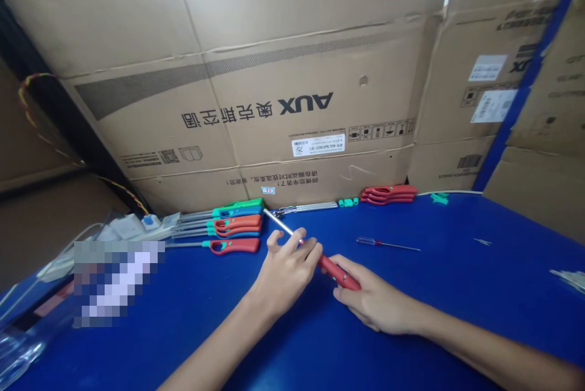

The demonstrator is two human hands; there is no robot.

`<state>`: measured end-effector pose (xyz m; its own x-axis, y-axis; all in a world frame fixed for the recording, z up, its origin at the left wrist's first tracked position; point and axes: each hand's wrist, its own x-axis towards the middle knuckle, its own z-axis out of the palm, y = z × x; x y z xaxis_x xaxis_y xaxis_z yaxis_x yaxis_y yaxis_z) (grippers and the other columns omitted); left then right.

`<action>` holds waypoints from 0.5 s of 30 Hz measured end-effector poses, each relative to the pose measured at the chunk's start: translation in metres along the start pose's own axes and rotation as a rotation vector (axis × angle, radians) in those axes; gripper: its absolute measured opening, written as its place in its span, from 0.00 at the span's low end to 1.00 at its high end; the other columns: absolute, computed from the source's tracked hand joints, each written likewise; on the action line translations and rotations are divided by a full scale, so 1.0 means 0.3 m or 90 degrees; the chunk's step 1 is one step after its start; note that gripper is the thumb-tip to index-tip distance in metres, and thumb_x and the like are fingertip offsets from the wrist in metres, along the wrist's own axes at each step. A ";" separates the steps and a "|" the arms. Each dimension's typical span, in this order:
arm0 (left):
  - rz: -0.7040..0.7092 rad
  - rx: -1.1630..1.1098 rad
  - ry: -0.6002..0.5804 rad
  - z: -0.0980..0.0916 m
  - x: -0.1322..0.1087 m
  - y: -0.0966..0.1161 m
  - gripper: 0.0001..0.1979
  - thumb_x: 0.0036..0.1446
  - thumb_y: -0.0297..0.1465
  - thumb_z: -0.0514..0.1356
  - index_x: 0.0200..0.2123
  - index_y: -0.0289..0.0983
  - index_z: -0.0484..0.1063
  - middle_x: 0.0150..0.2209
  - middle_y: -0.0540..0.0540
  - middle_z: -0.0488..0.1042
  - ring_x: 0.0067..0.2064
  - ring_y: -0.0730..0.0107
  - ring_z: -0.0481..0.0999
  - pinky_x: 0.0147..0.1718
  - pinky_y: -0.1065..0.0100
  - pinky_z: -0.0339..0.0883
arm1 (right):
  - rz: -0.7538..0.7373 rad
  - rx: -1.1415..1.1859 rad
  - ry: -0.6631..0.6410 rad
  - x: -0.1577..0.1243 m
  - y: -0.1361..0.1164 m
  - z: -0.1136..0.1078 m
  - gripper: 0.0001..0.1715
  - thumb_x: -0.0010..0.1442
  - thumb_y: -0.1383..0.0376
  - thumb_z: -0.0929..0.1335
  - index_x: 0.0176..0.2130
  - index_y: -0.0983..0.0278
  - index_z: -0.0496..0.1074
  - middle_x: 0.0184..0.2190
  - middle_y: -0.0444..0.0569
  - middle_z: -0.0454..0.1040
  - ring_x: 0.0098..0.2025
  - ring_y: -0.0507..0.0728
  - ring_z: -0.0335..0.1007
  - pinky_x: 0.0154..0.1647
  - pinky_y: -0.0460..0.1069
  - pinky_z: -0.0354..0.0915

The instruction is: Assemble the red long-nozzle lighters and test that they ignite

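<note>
Both hands are on one long-nosed lighter with a red handle [340, 274] and a silver metal tube, tilted up to the left over the blue table [292, 354]. My right hand [372, 296] grips the handle's lower end. My left hand [290, 266] is closed around the front of the handle, where the tube begins; its fingers hide that joint. A screwdriver with a clear and red handle [367, 241] lies to the right, beyond my right hand. Assembled lighters in red, orange, blue and green [235, 223] lie stacked left of my left hand.
Along the cardboard wall [292, 74] lie metal tubes [315, 205], green plastic parts [348, 202], stacked red handles [388, 193] and a green piece [439, 198]. Thin pale pieces [569, 278] lie far right. A power strip with plugs [128, 226] and cables are at left.
</note>
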<state>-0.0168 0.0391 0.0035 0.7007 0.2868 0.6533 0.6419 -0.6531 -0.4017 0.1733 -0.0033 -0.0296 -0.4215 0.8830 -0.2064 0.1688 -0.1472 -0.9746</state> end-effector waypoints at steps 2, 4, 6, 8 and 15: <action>0.007 0.005 -0.006 -0.001 0.000 0.013 0.13 0.68 0.24 0.47 0.40 0.38 0.72 0.40 0.50 0.81 0.48 0.64 0.70 0.46 0.56 0.46 | 0.028 0.010 0.015 0.004 0.014 0.003 0.28 0.60 0.61 0.66 0.58 0.61 0.57 0.16 0.32 0.52 0.15 0.45 0.46 0.17 0.43 0.44; 0.012 0.009 -0.013 -0.004 0.001 0.023 0.14 0.68 0.24 0.47 0.40 0.37 0.72 0.40 0.50 0.80 0.47 0.65 0.70 0.45 0.57 0.47 | 0.053 0.020 0.024 0.006 0.020 0.005 0.27 0.60 0.61 0.66 0.56 0.61 0.57 0.17 0.32 0.52 0.15 0.45 0.46 0.17 0.43 0.44; 0.014 0.011 -0.020 -0.009 0.002 0.030 0.13 0.68 0.24 0.47 0.40 0.37 0.71 0.41 0.50 0.80 0.47 0.66 0.70 0.45 0.57 0.48 | 0.054 0.026 0.025 0.006 0.018 0.006 0.24 0.60 0.61 0.66 0.55 0.61 0.58 0.17 0.32 0.51 0.16 0.45 0.45 0.18 0.43 0.44; 0.012 0.012 -0.028 -0.012 0.001 0.033 0.12 0.68 0.24 0.48 0.40 0.37 0.71 0.41 0.51 0.80 0.47 0.67 0.70 0.44 0.57 0.49 | 0.052 0.023 0.017 0.003 0.007 0.006 0.23 0.60 0.61 0.66 0.53 0.61 0.59 0.17 0.31 0.50 0.16 0.45 0.45 0.18 0.43 0.44; 0.003 0.006 -0.043 -0.021 0.000 0.033 0.09 0.68 0.25 0.50 0.40 0.37 0.70 0.40 0.51 0.79 0.44 0.68 0.70 0.41 0.58 0.49 | 0.041 -0.010 0.012 -0.002 -0.004 0.002 0.21 0.59 0.61 0.67 0.51 0.61 0.61 0.18 0.33 0.53 0.17 0.45 0.46 0.20 0.43 0.46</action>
<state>-0.0123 0.0282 0.0036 0.7232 0.3298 0.6068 0.6407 -0.6485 -0.4111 0.1729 -0.0039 -0.0285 -0.3919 0.8803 -0.2673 0.2098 -0.1974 -0.9576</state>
